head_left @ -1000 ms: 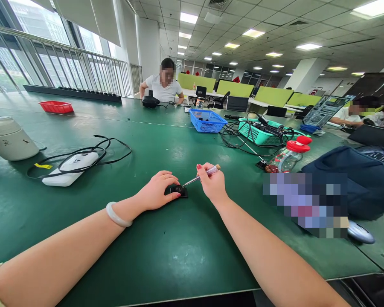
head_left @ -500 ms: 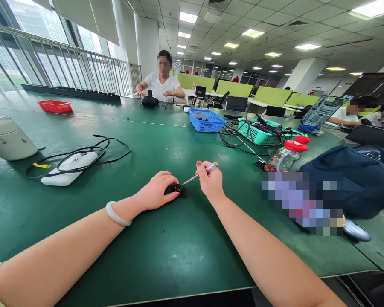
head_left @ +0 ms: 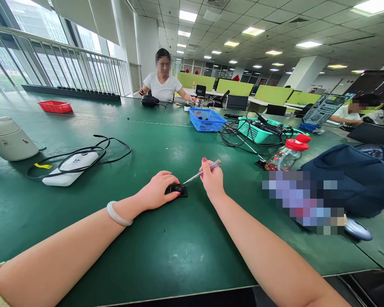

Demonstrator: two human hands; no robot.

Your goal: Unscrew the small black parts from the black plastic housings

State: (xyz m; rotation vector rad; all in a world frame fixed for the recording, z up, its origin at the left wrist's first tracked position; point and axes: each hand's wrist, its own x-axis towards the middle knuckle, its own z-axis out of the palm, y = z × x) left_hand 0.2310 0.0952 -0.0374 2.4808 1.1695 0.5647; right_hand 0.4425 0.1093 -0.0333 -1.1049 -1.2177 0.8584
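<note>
A small flat black part (head_left: 183,192) lies on the green table (head_left: 115,247). My left hand (head_left: 158,189) holds it from the left, thumb on the near side and fingers on the far side, covering part of it. My right hand (head_left: 213,181) grips a screwdriver (head_left: 210,167) with a clear handle, pinched between thumb and fingers. Its thin metal shaft slants down to the left, and the tip is at the black part's upper edge. Whether the tip touches a screw is too small to tell.
To the left lie a white power bank (head_left: 67,170) with a black cable and a pale jug (head_left: 9,138). Ahead are a blue basket (head_left: 208,121) and a green basket (head_left: 259,134) with cables. At right stand a red-lidded jar (head_left: 288,155) and a dark bag (head_left: 342,179). A person (head_left: 164,85) sits opposite.
The screwdriver's handle and my right hand have shifted very slightly to the right. My left hand stays on the black part. The person opposite has reached an arm out sideways.
</note>
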